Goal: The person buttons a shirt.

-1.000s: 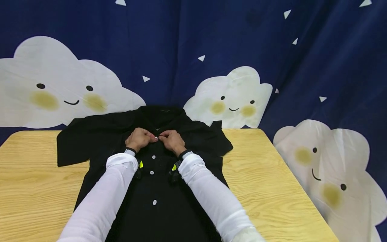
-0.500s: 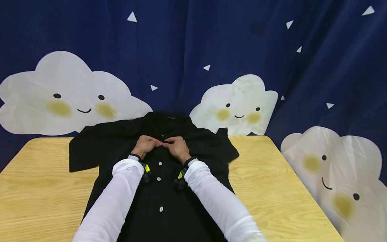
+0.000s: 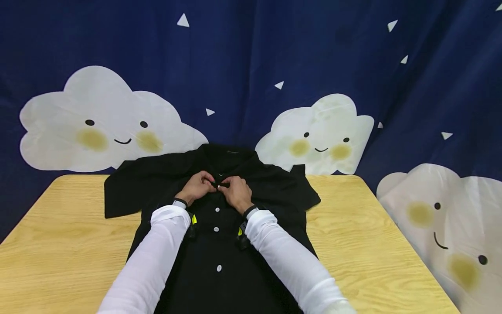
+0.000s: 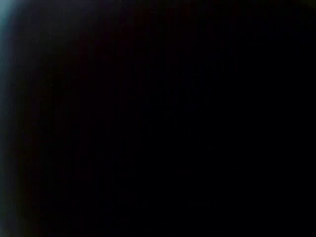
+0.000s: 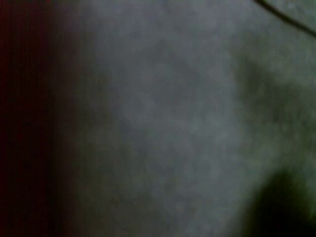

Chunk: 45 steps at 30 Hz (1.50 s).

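Observation:
A black short-sleeved shirt [image 3: 266,226] lies spread front up, its collar at the far side. White buttons run down its front, among them a lower button [image 3: 219,268]. Just below the collar, my left hand [image 3: 197,187] pinches the front placket between thumb and fingers. My right hand [image 3: 237,191] pinches the same part from the other side, fingertips close to the left ones. The bit of placket between them is mostly covered by the fingers. The left wrist view is almost wholly black, and the right wrist view shows only blurred grey.
The shirt rests on a light wooden table [image 3: 353,244], whose far edge meets a dark blue curtain [image 3: 235,52] with white smiling clouds. Dark wrist devices with yellow marks hang below both wrists, close over the shirt.
The head view has shifted, so shirt and hands appear farther right. A white button showed between my fingertips one second ago; now it is hidden. My left fingers have bent more over the placket.

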Motion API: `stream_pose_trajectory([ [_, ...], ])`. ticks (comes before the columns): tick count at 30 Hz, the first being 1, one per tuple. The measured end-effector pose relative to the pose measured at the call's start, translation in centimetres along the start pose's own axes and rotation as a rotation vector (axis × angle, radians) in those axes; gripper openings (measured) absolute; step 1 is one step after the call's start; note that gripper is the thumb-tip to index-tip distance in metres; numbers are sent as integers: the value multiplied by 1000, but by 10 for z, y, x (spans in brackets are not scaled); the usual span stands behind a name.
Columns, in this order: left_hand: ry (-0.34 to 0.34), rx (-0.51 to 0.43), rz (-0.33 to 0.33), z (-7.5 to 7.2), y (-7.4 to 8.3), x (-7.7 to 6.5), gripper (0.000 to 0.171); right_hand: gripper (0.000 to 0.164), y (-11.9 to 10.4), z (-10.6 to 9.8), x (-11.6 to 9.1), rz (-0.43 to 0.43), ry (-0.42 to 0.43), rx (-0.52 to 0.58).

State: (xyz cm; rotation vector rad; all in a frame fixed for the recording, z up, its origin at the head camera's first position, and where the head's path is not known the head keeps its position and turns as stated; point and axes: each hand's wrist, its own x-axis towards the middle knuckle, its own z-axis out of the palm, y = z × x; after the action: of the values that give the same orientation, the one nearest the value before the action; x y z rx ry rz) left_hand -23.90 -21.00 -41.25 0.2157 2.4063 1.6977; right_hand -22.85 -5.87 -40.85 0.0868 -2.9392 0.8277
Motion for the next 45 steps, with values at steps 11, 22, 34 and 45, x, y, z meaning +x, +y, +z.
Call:
stream_pose_trajectory([
  [11, 24, 385, 104, -2, 3, 2, 19, 15, 1, -6, 2, -71, -43, 18],
  [22, 52, 398, 57, -8, 6, 2, 12, 16, 1, -12, 4, -136, -49, 12],
  [34, 7, 348, 76, -14, 13, -1, 12, 17, -9, -13, 5, -147, -43, -6],
  [45, 27, 617, 233, -12, 35, -3, 12, 14, -5, -34, 1, -151, -9, 11],
])
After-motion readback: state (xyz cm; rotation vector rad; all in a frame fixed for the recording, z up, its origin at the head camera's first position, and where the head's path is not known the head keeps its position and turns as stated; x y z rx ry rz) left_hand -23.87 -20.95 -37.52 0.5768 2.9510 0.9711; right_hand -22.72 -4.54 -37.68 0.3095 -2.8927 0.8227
